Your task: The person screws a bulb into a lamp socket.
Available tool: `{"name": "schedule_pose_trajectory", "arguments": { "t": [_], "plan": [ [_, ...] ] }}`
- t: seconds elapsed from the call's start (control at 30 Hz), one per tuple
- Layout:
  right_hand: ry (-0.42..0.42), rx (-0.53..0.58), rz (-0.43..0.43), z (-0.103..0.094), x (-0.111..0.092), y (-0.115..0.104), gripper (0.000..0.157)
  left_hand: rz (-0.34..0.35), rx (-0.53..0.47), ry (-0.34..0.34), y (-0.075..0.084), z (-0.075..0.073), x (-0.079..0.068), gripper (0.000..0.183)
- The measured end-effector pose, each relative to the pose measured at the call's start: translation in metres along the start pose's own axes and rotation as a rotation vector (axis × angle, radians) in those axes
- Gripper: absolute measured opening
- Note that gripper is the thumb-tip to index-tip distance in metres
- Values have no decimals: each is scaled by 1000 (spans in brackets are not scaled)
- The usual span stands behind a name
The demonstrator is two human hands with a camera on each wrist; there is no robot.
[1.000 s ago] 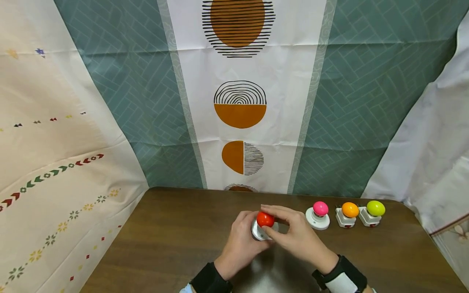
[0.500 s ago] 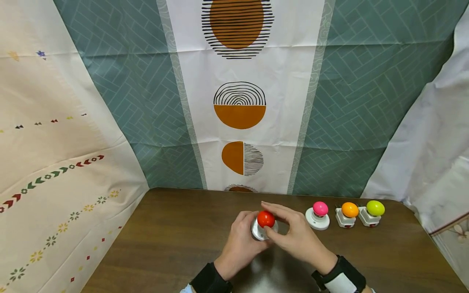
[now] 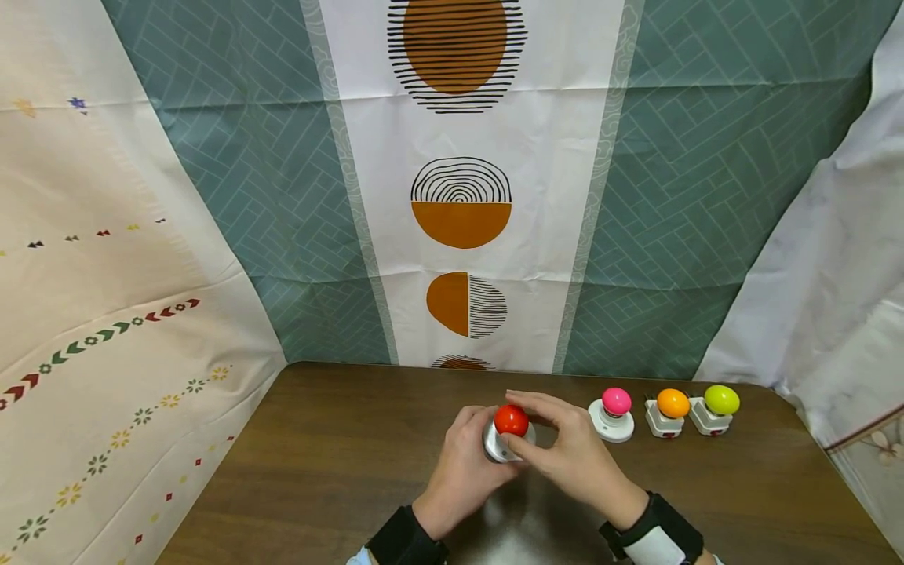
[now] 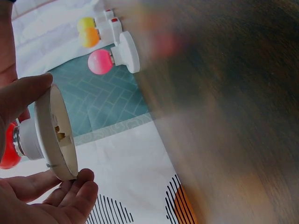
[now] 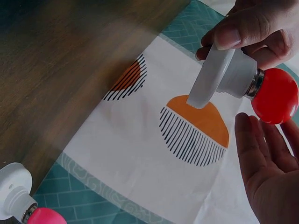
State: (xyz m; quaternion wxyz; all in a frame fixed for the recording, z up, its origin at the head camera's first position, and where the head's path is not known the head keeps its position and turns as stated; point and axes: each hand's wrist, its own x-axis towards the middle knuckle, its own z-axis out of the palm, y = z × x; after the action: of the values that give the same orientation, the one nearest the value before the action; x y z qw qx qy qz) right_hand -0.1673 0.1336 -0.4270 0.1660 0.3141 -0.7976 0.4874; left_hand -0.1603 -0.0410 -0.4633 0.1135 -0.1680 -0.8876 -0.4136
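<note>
A red light bulb [image 3: 512, 420] is seated in a round white lamp holder [image 3: 494, 446], above the table. The left hand [image 3: 462, 451] grips the holder's rim; in the left wrist view its thumb [image 4: 32, 91] lies on one side and its fingers [image 4: 77, 193] on the opposite side. The holder's underside [image 4: 63, 133] shows its inside with brass contacts. Around the bulb curls the right hand [image 3: 565, 451], thumb and forefinger at opposite sides of it. In the right wrist view its lower fingers [image 5: 254, 144] lie beside the bulb [image 5: 274, 95]; the thumb is out of that view.
Right of the hands, a pink bulb [image 3: 617, 402] stands in a round white holder [image 3: 610, 425]. Beyond it are an orange bulb [image 3: 673, 403] and a yellow-green bulb [image 3: 722, 400] in squarish white holders. A patterned cloth [image 3: 367, 157] hangs behind the brown table [image 3: 339, 471].
The right hand's thumb and forefinger have shifted slightly around the red bulb. The left hand and the lamp holder stay almost in place.
</note>
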Motion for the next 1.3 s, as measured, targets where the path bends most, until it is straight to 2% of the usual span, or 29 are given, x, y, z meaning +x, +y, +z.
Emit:
{"name": "schedule_pose_trajectory", "arguments": {
  "t": [0.33,0.7,1.0,1.3],
  "plan": [
    [-76,42,-17,-16,6,-35,50,4,4,8,1,2,0,65],
    [-59,61,-9,-12,3,-33,47,5,-2,-3,2,3,0,66],
    [-3,42,-3,-14,5,-38,41,1,-12,-24,1,2,1,64],
    [-63,59,2,-19,6,-38,48,5,1,-1,3,2,2,64]
  ]
}}
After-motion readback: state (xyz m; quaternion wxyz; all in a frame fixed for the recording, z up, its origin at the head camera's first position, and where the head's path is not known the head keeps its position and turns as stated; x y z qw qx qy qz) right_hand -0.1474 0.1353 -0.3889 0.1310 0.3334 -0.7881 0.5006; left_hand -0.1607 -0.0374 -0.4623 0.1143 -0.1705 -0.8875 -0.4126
